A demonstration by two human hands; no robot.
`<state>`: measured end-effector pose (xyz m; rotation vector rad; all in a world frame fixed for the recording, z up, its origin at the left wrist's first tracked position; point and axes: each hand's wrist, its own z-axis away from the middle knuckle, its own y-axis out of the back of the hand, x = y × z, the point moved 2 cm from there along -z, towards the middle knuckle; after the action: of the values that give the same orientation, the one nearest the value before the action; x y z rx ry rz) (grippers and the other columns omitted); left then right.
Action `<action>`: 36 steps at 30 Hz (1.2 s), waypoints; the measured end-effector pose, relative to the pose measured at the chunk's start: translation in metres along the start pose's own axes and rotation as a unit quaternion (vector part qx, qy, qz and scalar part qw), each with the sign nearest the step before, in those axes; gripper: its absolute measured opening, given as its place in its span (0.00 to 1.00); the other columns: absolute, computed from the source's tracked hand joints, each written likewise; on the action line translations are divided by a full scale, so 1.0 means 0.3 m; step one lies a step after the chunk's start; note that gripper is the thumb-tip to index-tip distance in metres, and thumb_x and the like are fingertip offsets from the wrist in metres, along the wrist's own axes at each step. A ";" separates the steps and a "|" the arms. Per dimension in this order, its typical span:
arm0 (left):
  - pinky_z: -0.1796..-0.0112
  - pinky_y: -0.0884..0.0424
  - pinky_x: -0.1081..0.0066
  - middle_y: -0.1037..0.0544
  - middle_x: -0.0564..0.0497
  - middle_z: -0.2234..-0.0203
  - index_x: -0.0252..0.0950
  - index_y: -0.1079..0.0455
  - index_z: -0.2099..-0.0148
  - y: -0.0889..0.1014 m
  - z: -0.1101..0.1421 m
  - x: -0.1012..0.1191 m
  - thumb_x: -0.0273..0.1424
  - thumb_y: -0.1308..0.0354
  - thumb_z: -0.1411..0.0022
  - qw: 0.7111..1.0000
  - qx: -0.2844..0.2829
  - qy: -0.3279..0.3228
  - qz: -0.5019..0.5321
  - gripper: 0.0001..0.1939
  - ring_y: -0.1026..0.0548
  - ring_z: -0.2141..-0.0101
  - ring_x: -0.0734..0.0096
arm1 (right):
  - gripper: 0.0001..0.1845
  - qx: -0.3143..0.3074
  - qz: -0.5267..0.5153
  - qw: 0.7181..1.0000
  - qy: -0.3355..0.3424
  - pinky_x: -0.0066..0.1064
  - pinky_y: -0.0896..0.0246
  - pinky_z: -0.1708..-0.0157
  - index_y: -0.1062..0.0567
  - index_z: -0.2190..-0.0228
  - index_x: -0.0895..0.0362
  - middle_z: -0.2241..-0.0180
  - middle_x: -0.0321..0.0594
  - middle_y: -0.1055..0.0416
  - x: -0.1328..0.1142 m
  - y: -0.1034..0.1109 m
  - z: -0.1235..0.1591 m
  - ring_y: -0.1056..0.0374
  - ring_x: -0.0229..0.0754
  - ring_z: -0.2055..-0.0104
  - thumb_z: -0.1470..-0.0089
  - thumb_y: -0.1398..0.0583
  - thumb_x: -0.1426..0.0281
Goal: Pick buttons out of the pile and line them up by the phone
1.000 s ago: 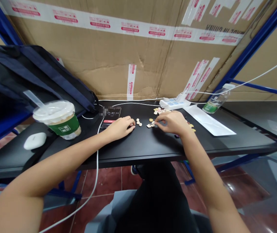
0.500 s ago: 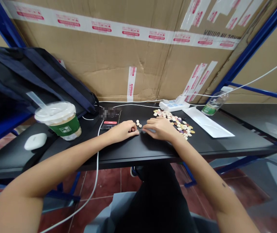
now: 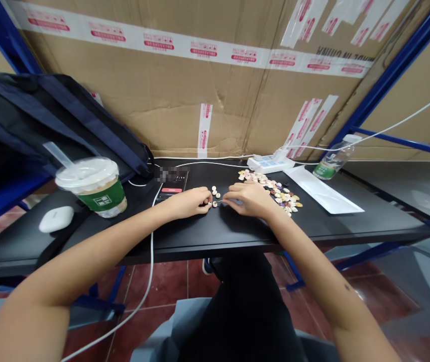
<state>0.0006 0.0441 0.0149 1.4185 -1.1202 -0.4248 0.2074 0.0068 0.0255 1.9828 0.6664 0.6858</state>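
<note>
Head view, looking down at a black desk (image 3: pixel 237 234) set against taped cardboard boxes (image 3: pixel 185 100). The person's left hand (image 3: pixel 187 202) rests on the desk, fingers curled together around something too small to make out. The right hand (image 3: pixel 250 198) sits just beside it, fingertips pinched near a single pale bead (image 3: pixel 214 204) that lies between the 2 hands; whether those fingertips actually grip a thread or needle cannot be told. A few loose pale beads (image 3: pixel 215 191) lie just beyond the left hand.

1 second ago the right hand was over at the pile of mixed beads (image 3: pixel 275 191) to the right; it has since crossed inward to meet the left hand, and the pile is uncovered. That suggests a bead was picked from the pile and brought to the left hand for joining.

Further left stand an iced drink cup (image 3: pixel 92 186), a white mouse (image 3: pixel 56 218) and a dark bag (image 3: pixel 49 120). A phone (image 3: pixel 172 183) lies behind the left hand, a power strip (image 3: pixel 270 163) and bottle (image 3: pixel 331 158) at the back right
</note>
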 end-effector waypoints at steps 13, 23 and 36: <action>0.60 0.30 0.68 0.30 0.48 0.63 0.35 0.33 0.57 -0.005 0.016 -0.021 0.27 0.48 0.37 0.995 0.072 0.037 -0.056 0.06 0.28 0.64 0.67 | 0.14 0.023 0.092 0.987 -0.129 0.32 0.51 0.68 0.22 0.67 0.55 0.68 0.40 0.23 0.094 0.013 0.045 0.31 0.42 0.65 0.37 0.46 0.66; 0.58 0.30 0.66 0.30 0.47 0.63 0.36 0.31 0.58 0.003 0.017 -0.011 0.26 0.50 0.36 0.994 0.067 0.049 -0.065 0.07 0.27 0.63 0.66 | 0.13 -0.013 0.026 0.975 -0.219 0.29 0.55 0.75 0.22 0.73 0.52 0.72 0.36 0.23 0.170 0.047 0.112 0.32 0.39 0.73 0.46 0.40 0.58; 0.61 0.31 0.69 0.29 0.49 0.63 0.36 0.31 0.58 0.000 0.018 0.029 0.35 0.45 0.35 0.997 0.077 0.011 -0.009 0.08 0.28 0.64 0.68 | 0.10 -0.027 -0.021 0.996 -0.084 0.30 0.50 0.69 0.20 0.69 0.52 0.70 0.37 0.23 0.073 0.035 0.048 0.30 0.39 0.68 0.42 0.41 0.62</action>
<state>0.0003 0.0340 0.0169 1.5642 -1.1437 -0.3410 0.2346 0.0089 0.0328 1.9462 0.5786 0.4998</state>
